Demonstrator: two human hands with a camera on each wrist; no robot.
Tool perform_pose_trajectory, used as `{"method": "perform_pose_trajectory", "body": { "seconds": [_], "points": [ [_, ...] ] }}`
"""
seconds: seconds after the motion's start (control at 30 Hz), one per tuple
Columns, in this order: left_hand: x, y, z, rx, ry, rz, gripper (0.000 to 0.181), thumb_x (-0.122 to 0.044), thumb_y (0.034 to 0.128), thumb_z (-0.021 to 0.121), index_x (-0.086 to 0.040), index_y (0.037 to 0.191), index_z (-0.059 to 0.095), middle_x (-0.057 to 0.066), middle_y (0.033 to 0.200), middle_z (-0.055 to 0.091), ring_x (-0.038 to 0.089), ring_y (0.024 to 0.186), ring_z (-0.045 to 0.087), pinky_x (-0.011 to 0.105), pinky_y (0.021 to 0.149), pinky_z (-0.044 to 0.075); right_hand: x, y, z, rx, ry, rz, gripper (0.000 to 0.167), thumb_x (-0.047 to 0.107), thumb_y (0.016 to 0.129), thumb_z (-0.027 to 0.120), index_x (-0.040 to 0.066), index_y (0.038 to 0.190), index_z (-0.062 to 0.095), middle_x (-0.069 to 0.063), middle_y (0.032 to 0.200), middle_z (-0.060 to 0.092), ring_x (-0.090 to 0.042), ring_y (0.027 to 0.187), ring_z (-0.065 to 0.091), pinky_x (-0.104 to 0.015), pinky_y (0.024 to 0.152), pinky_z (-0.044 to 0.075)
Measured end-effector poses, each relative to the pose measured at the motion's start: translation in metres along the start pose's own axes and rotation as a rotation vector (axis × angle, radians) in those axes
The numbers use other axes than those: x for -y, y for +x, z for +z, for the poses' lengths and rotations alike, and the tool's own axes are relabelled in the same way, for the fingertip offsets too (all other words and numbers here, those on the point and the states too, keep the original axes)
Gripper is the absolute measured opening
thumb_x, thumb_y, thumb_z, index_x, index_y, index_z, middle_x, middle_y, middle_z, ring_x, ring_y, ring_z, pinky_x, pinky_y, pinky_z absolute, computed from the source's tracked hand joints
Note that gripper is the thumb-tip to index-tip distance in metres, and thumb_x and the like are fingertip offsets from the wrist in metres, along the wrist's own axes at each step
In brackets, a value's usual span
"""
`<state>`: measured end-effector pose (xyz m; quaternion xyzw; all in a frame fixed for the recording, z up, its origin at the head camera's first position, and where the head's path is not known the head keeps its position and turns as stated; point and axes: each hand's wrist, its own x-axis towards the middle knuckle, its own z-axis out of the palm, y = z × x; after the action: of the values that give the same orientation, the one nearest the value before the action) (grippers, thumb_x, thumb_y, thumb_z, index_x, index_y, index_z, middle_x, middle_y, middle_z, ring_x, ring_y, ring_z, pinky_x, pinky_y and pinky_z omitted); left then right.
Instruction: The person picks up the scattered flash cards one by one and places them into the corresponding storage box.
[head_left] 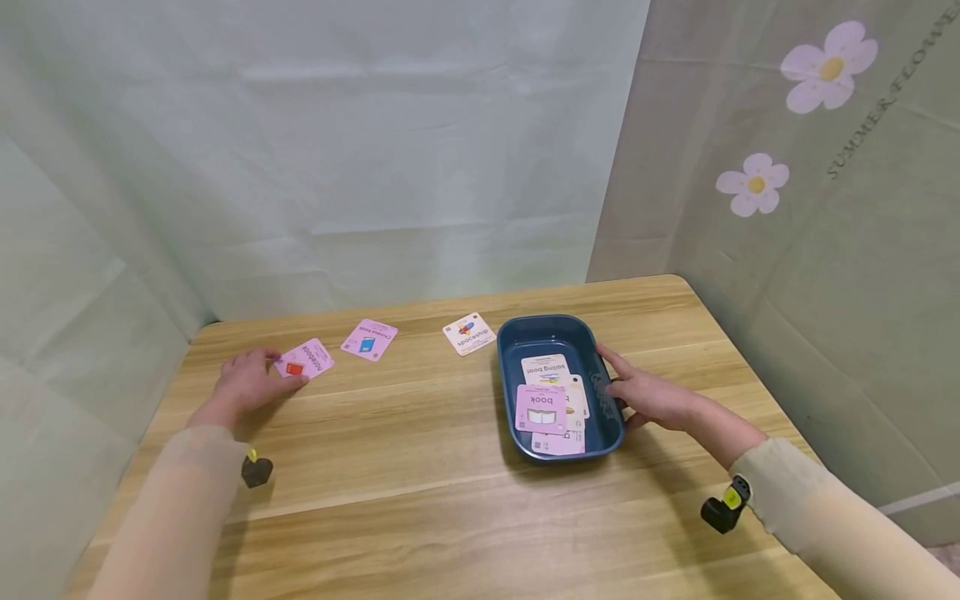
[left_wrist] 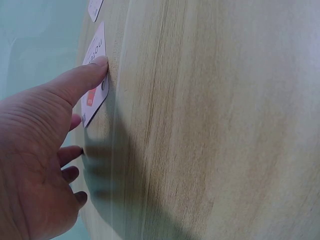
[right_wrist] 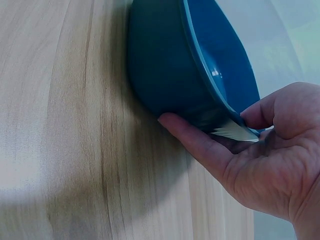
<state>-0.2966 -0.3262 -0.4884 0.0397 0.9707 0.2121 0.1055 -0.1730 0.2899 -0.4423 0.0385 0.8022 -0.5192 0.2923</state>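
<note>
- Blue rectangular glossy tray (head_left: 551,329): left of R fingers; 4+ cards in, 3 out, so prob. over half done.
- R hand (head_left: 656,400): part-curled, grips tray wall at rim.
- L hand (head_left: 247,383): half-spread, thumb & fingertip at edges of pink square "notebook" card (head_left: 309,358); can't tell if gripped.
- Also out: pink square "Chinese book" card (head_left: 369,340), just past L fingertips; white square "spaceship" card (head_left: 470,333), betw. hands, nearer R fingers.
- In tray: white "sailing boat" card (head_left: 543,367), pink "book" card (head_left: 541,410); 2 part-hidden cards (head_left: 579,402), words cut off.

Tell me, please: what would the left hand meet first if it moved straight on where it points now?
The notebook card, right at its fingers; beyond that, probably the Chinese book card, though depth is unclear.
</note>
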Motion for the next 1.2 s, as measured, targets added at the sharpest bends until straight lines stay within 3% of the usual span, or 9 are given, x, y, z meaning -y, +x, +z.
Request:
{"method": "perform_pose_trajectory", "body": {
  "seconds": [0.23,0.47,0.6,0.87,1.2],
  "points": [
    [0.0003,0.0018,0.0018,-0.042,-0.001,-0.013,0.095,-0.055,0.0859,0.076,0.016,0.137,0.039,0.035,0.122,0.045,0.053,0.111,0.033,0.063,0.093,0.030,0.0001,0.0004,0.0002,0.001,0.012,0.002,0.076,0.011,0.107,0.037,0.034,0.164,-0.007,-0.036,0.157,0.026,-0.043,0.124,0.054,-0.053,0.082,0.058],
    [0.0019,0.0051,0.0032,-0.061,-0.097,-0.059,0.100,-0.052,0.0806,0.083,0.015,0.139,0.036,0.031,0.123,0.047,0.049,0.110,0.033,0.057,0.088,0.034,0.0002,0.0000,0.0001,0.010,0.014,-0.006,0.076,0.011,0.106,0.038,0.033,0.164,-0.007,-0.036,0.157,0.026,-0.044,0.126,0.053,-0.052,0.082,0.058],
    [0.0049,0.0076,0.0039,-0.075,-0.134,-0.057,0.102,-0.049,0.0784,0.085,0.014,0.141,0.035,0.031,0.123,0.050,0.049,0.112,0.033,0.055,0.088,0.033,0.0005,-0.0010,0.0002,0.020,0.010,-0.017,0.077,0.011,0.106,0.038,0.031,0.164,-0.009,-0.037,0.157,0.026,-0.044,0.127,0.052,-0.052,0.083,0.058],
    [0.0011,0.0036,0.0009,-0.074,-0.142,-0.049,0.097,-0.037,0.0823,0.084,0.014,0.144,0.030,0.031,0.118,0.053,0.048,0.109,0.033,0.055,0.087,0.030,0.0006,-0.0018,0.0001,0.024,0.014,-0.022,0.077,0.011,0.106,0.038,0.031,0.164,-0.009,-0.036,0.157,0.025,-0.044,0.127,0.053,-0.052,0.083,0.058],
    [0.0035,0.0014,-0.0029,-0.047,-0.144,-0.045,0.085,-0.029,0.0922,0.073,0.015,0.146,0.024,0.031,0.116,0.052,0.046,0.104,0.038,0.057,0.090,0.033,0.0001,-0.0017,0.0008,0.023,0.003,-0.028,0.077,0.011,0.106,0.038,0.031,0.164,-0.009,-0.037,0.156,0.028,-0.044,0.127,0.052,-0.052,0.083,0.058]
  ]
}}
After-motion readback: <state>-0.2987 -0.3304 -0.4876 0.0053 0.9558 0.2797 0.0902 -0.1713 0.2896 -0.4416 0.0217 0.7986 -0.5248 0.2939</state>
